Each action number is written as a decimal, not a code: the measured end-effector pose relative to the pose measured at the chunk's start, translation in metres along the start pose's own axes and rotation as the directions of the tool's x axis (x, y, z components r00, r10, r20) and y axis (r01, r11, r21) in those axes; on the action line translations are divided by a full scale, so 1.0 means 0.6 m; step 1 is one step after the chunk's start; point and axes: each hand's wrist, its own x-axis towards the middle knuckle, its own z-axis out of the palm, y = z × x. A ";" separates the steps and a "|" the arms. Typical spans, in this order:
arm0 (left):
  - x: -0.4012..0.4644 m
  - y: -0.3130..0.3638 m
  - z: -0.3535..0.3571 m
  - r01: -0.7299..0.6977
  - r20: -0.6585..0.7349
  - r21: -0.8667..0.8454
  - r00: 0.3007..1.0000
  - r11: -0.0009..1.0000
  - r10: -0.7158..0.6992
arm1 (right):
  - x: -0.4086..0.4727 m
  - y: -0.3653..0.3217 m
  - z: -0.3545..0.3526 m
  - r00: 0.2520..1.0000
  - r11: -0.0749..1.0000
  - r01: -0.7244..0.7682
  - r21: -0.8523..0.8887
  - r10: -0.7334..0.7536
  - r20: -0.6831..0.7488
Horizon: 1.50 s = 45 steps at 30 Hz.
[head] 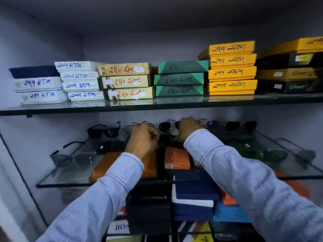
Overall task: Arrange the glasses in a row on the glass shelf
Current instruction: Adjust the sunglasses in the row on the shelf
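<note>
Both hands reach to the back of the glass shelf [57, 179]. The right hand [187, 129] closes on dark glasses [168, 126], lenses facing the viewer, long axis left-right. The left hand [143, 138] is curled shut just left; whether it holds anything is hidden.

— Where were the hands?
— Both reached over the lower glass shelf [57, 179]; the right hand [187, 130] covered a dark-lensed silver-framed pair of sunglasses [166, 126], the left hand [142, 138] was curled (contents hidden).
— And behind?
— Black plastic sunglasses [104, 131] on the left.
</note>
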 end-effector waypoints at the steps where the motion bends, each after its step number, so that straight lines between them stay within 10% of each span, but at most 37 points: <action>1: 0.006 -0.006 0.002 -0.021 -0.003 -0.015 1.000 1.000 0.021 | 0.007 -0.008 0.011 1.000 1.000 -0.014 -0.009 0.015 0.021; 22: 0.014 0.025 0.008 -0.124 -0.022 0.036 0.992 0.992 0.125 | -0.071 0.021 -0.031 0.961 0.988 -0.007 -0.155 -0.036 -0.273; 45: 0.030 0.002 0.001 -0.072 0.002 0.137 0.997 0.988 0.072 | -0.067 0.037 -0.020 0.955 0.992 0.121 0.028 -0.108 -0.278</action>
